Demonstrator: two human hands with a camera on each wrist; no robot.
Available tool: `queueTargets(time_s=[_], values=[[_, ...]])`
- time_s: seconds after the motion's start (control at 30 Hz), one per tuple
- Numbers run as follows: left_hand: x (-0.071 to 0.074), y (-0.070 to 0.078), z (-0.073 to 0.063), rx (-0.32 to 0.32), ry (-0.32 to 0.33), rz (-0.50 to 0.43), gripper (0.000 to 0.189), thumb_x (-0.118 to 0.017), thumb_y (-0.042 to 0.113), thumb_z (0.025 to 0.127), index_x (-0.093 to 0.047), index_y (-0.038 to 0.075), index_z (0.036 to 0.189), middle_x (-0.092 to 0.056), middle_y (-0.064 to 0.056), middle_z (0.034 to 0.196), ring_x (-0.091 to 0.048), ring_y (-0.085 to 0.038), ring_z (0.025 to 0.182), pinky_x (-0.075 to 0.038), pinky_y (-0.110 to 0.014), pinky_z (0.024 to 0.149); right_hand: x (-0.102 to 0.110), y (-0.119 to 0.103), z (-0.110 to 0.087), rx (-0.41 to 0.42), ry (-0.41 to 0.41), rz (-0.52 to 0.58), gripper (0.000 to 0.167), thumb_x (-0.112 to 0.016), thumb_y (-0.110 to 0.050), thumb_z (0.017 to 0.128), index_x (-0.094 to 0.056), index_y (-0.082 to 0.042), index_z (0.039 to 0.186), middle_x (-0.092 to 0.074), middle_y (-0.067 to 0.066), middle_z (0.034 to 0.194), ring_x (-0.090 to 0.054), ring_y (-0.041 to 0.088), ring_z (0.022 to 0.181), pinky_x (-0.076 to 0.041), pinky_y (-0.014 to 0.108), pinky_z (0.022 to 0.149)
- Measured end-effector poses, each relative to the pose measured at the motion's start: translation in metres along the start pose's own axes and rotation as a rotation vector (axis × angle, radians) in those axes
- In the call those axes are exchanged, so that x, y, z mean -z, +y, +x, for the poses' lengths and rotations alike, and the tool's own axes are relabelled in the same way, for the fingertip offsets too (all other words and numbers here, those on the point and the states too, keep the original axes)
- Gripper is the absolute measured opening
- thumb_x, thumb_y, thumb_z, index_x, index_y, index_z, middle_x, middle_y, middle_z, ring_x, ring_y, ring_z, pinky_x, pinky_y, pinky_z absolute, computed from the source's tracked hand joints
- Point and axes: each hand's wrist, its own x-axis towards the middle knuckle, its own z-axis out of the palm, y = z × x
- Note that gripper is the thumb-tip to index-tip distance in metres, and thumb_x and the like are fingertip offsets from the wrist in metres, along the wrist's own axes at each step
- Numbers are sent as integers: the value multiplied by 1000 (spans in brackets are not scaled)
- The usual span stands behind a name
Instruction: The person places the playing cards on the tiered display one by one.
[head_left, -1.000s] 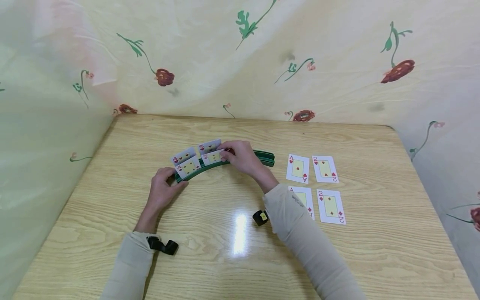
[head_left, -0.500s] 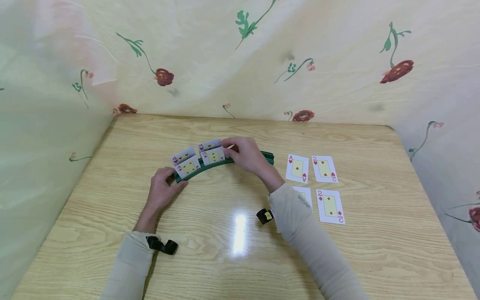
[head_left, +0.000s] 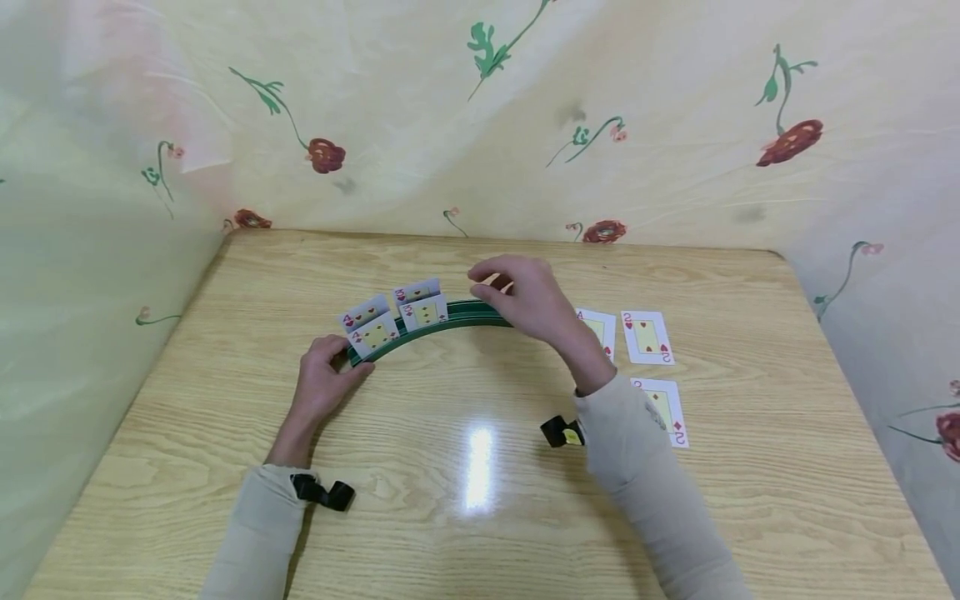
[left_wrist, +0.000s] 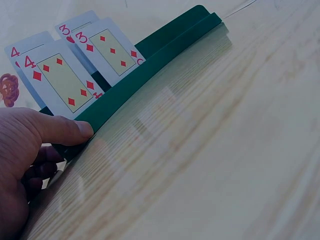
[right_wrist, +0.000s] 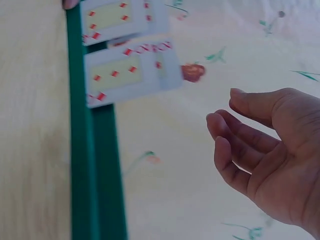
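A curved green card holder (head_left: 467,315) lies on the table, its left end gripped by my left hand (head_left: 324,385), thumb in front. Two rows of cards stand in its left part. The four of diamonds (left_wrist: 60,80) is in front of another red four (left_wrist: 29,44). Beside this pair, the three of diamonds (left_wrist: 111,54) stands in front of the three of hearts (head_left: 417,290). My right hand (head_left: 531,302) hovers above the holder's right part, hiding that end in the head view. Its fingers are loosely bent with nothing between them, as the right wrist view confirms.
Loose cards lie face up at the right: an ace of hearts (head_left: 597,323) partly behind my right wrist, a two of hearts (head_left: 647,337) and a two of diamonds (head_left: 664,410) partly covered by my sleeve. A flowered cloth (head_left: 390,125) hangs behind the wooden table (head_left: 420,517).
My right hand has let go of the three of diamonds, which now stands in the front row, and has moved right and away. The left hand stays on the holder's end.
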Motion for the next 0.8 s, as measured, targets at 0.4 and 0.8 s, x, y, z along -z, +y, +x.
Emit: queueTargets(time_s=[0.4, 0.8], values=[[0, 1, 0, -3, 2, 5, 40, -79, 7, 84, -67, -7, 120, -65, -25, 120, -50, -30, 110, -39, -34, 91, 56, 25, -36, 27, 167, -100, 21, -72, -8, 91, -74, -1, 111, -75, 15, 110, -73, 29, 90, -58, 31, 76], [0, 1, -1, 1, 1, -6, 41, -78, 7, 85, -66, -7, 121, -65, -25, 122, -50, -31, 113, -39, -35, 94, 96, 63, -76, -124, 243, -197, 23, -73, -15, 92, -73, -4, 112, -75, 18, 108, -57, -12, 77, -43, 5, 65]])
